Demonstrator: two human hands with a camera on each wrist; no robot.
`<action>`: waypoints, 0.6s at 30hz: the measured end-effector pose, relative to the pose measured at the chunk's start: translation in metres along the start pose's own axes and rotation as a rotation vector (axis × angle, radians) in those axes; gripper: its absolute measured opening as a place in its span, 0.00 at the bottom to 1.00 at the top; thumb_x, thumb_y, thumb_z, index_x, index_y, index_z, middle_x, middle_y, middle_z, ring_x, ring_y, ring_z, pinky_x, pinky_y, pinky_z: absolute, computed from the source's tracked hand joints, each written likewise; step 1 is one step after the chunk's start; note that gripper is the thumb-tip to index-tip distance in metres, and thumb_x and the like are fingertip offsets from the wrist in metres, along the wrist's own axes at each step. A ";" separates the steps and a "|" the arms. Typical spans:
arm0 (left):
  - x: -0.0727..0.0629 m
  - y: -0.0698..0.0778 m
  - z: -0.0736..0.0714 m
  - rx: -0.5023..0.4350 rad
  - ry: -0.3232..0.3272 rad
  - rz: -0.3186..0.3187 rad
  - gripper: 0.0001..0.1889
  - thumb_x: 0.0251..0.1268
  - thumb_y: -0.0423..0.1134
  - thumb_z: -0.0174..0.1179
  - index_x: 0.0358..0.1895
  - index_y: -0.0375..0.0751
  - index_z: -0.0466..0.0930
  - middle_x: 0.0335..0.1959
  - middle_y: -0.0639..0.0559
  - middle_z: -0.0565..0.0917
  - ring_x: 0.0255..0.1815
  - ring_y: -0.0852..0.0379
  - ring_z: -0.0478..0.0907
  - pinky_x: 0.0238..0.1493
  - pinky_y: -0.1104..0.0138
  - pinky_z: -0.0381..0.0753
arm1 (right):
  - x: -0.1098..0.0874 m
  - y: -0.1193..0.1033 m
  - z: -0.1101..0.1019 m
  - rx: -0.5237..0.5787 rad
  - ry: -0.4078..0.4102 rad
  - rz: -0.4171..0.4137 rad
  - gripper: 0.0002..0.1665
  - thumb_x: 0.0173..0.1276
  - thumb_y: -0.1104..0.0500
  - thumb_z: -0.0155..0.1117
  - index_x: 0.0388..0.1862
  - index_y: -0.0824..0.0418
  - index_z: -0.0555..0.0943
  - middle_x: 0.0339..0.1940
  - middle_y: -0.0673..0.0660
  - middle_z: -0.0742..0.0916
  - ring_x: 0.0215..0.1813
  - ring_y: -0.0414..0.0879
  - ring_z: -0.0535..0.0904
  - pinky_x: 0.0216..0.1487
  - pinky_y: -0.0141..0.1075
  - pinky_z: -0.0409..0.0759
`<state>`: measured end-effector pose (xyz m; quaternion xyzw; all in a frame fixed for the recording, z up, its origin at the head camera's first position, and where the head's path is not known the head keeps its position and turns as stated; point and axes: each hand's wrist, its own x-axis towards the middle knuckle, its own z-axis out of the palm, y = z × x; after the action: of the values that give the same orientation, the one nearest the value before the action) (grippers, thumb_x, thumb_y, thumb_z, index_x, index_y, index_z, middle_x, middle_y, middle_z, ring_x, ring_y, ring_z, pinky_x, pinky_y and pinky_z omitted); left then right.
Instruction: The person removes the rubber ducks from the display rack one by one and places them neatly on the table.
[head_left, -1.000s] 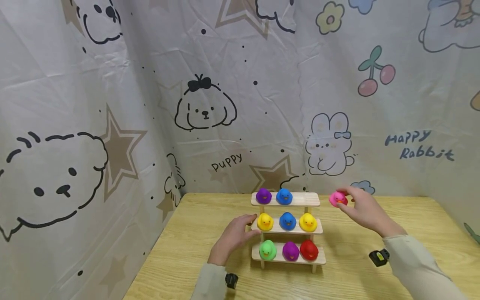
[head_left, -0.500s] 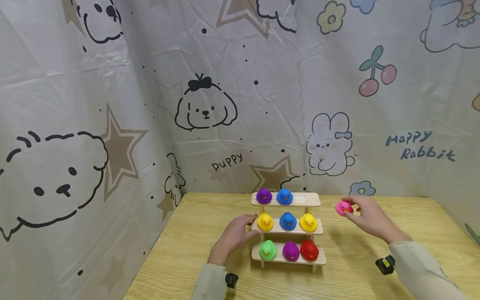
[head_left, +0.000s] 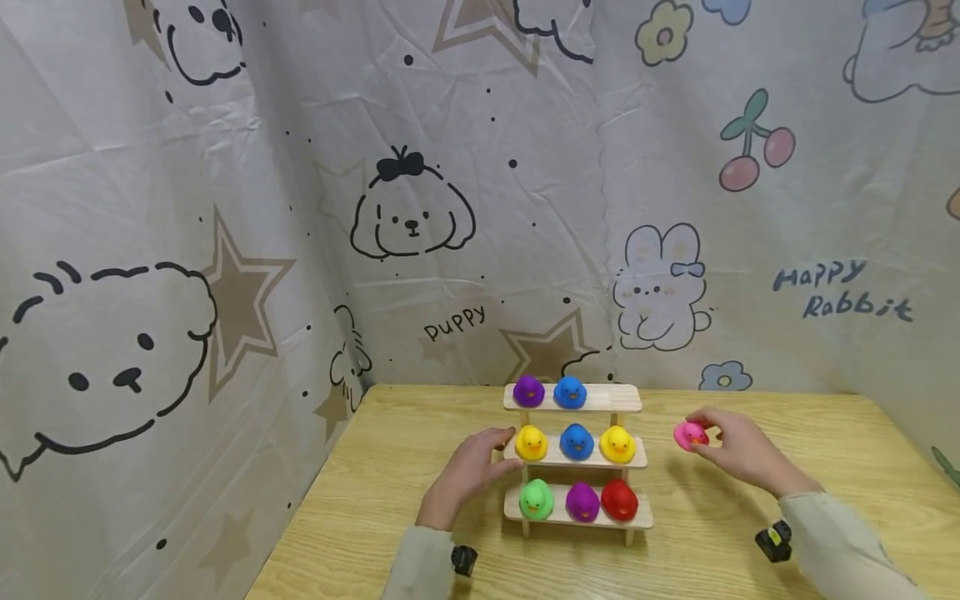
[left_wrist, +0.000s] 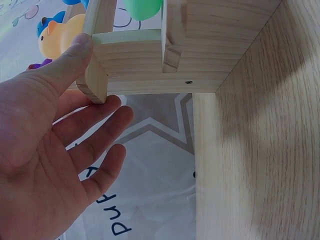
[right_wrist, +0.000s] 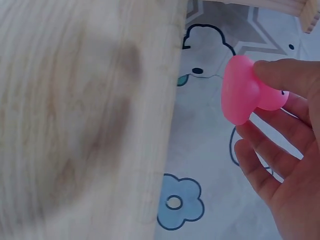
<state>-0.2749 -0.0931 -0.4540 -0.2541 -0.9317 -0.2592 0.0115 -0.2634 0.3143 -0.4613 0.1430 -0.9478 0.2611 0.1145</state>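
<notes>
A pink rubber duck [head_left: 691, 435] is pinched between the thumb and fingers of my right hand [head_left: 750, 450], in the air to the right of a three-tier wooden display stand [head_left: 615, 398]. The right wrist view shows the pink duck's flat underside facing the table. My left hand [head_left: 468, 471] grips the left end of the stand's middle board; the left wrist view has the thumb [left_wrist: 80, 47] on one face and fingers [left_wrist: 107, 107] on the other. On the stand sit purple [head_left: 528, 392], blue [head_left: 577, 442], yellow [head_left: 618, 444], green [head_left: 536, 500] and red [head_left: 619, 500] ducks.
The stand rests on a light wood-grain table [head_left: 360, 517]. A pale curtain [head_left: 480, 208] with cartoon prints hangs behind and at both sides. The top board holds ducks at its left and middle, with bare wood at its right end.
My right hand has moved right and lower, toward the table, carrying the pink duck away from the top board. My left hand and the stand have stayed in place.
</notes>
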 end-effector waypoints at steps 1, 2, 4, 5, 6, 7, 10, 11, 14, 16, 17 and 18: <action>0.000 0.000 0.000 0.001 0.001 0.000 0.31 0.64 0.52 0.58 0.65 0.37 0.69 0.58 0.45 0.77 0.52 0.51 0.76 0.57 0.57 0.73 | 0.000 0.001 0.001 -0.001 -0.004 0.003 0.19 0.56 0.61 0.72 0.46 0.65 0.80 0.42 0.60 0.84 0.46 0.59 0.78 0.43 0.51 0.79; 0.000 0.000 0.000 -0.001 0.002 0.001 0.31 0.64 0.52 0.58 0.65 0.37 0.69 0.58 0.45 0.77 0.52 0.51 0.76 0.57 0.57 0.74 | -0.001 0.002 0.001 -0.001 -0.009 0.004 0.19 0.56 0.61 0.72 0.46 0.65 0.80 0.41 0.60 0.84 0.46 0.59 0.78 0.42 0.51 0.79; 0.000 0.000 -0.001 0.000 0.004 0.004 0.31 0.64 0.52 0.58 0.65 0.37 0.69 0.58 0.45 0.77 0.52 0.51 0.76 0.56 0.57 0.74 | -0.001 0.004 0.003 -0.005 -0.022 0.008 0.19 0.55 0.60 0.73 0.45 0.64 0.80 0.41 0.59 0.84 0.45 0.59 0.78 0.42 0.50 0.79; 0.000 0.000 -0.001 0.001 0.005 0.006 0.30 0.64 0.52 0.58 0.65 0.37 0.69 0.58 0.45 0.77 0.52 0.51 0.76 0.56 0.57 0.74 | -0.001 0.005 0.004 -0.006 -0.028 0.011 0.19 0.55 0.60 0.73 0.45 0.64 0.80 0.40 0.59 0.84 0.45 0.58 0.78 0.42 0.50 0.79; 0.000 0.000 -0.001 0.000 0.006 0.008 0.30 0.64 0.51 0.59 0.65 0.37 0.70 0.58 0.45 0.77 0.52 0.51 0.76 0.56 0.57 0.74 | -0.001 0.006 0.005 -0.009 -0.032 0.013 0.19 0.54 0.60 0.73 0.44 0.63 0.80 0.40 0.58 0.84 0.45 0.58 0.78 0.41 0.50 0.79; 0.000 0.000 -0.001 0.000 0.006 0.010 0.30 0.64 0.51 0.58 0.65 0.37 0.70 0.58 0.45 0.77 0.52 0.51 0.76 0.56 0.58 0.74 | -0.001 0.007 0.006 -0.013 -0.035 0.013 0.19 0.54 0.60 0.73 0.44 0.63 0.80 0.40 0.58 0.84 0.44 0.58 0.79 0.41 0.50 0.79; 0.000 0.000 0.000 -0.004 0.009 0.018 0.30 0.64 0.51 0.58 0.65 0.37 0.70 0.58 0.44 0.77 0.52 0.51 0.76 0.56 0.58 0.74 | -0.001 0.010 0.009 -0.015 -0.055 0.028 0.19 0.53 0.59 0.74 0.43 0.63 0.81 0.40 0.59 0.84 0.44 0.58 0.78 0.40 0.50 0.78; 0.000 0.000 0.000 -0.006 0.009 0.019 0.30 0.64 0.51 0.58 0.65 0.37 0.70 0.59 0.44 0.77 0.52 0.51 0.76 0.57 0.58 0.74 | -0.001 0.010 0.010 -0.011 -0.062 0.033 0.20 0.53 0.59 0.74 0.44 0.63 0.80 0.40 0.59 0.84 0.44 0.59 0.78 0.40 0.51 0.78; -0.001 0.000 0.000 -0.012 0.011 0.020 0.30 0.64 0.51 0.58 0.65 0.37 0.70 0.59 0.44 0.76 0.52 0.51 0.77 0.57 0.58 0.74 | -0.001 0.012 0.011 0.002 -0.075 0.039 0.19 0.53 0.59 0.75 0.43 0.62 0.81 0.40 0.59 0.84 0.44 0.58 0.78 0.40 0.50 0.78; -0.001 0.000 -0.001 -0.011 0.012 0.022 0.30 0.64 0.51 0.58 0.65 0.37 0.70 0.59 0.44 0.76 0.52 0.51 0.77 0.57 0.58 0.74 | 0.000 0.013 0.012 0.011 -0.083 0.039 0.19 0.52 0.59 0.75 0.43 0.62 0.81 0.39 0.57 0.84 0.44 0.57 0.78 0.39 0.48 0.77; -0.001 0.001 -0.001 -0.010 0.012 0.021 0.30 0.64 0.51 0.58 0.65 0.37 0.70 0.59 0.44 0.76 0.52 0.51 0.77 0.57 0.58 0.74 | 0.000 0.014 0.013 0.018 -0.087 0.041 0.18 0.52 0.60 0.75 0.42 0.61 0.81 0.39 0.56 0.84 0.43 0.56 0.78 0.39 0.47 0.77; -0.001 0.001 -0.001 -0.009 0.012 0.022 0.30 0.64 0.51 0.58 0.65 0.37 0.70 0.59 0.44 0.76 0.52 0.51 0.77 0.57 0.58 0.74 | 0.000 0.014 0.013 0.024 -0.093 0.042 0.18 0.52 0.60 0.75 0.42 0.61 0.81 0.39 0.55 0.84 0.43 0.55 0.78 0.38 0.46 0.76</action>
<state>-0.2738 -0.0934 -0.4531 -0.2627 -0.9276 -0.2648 0.0189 -0.2700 0.3192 -0.4791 0.1366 -0.9516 0.2678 0.0633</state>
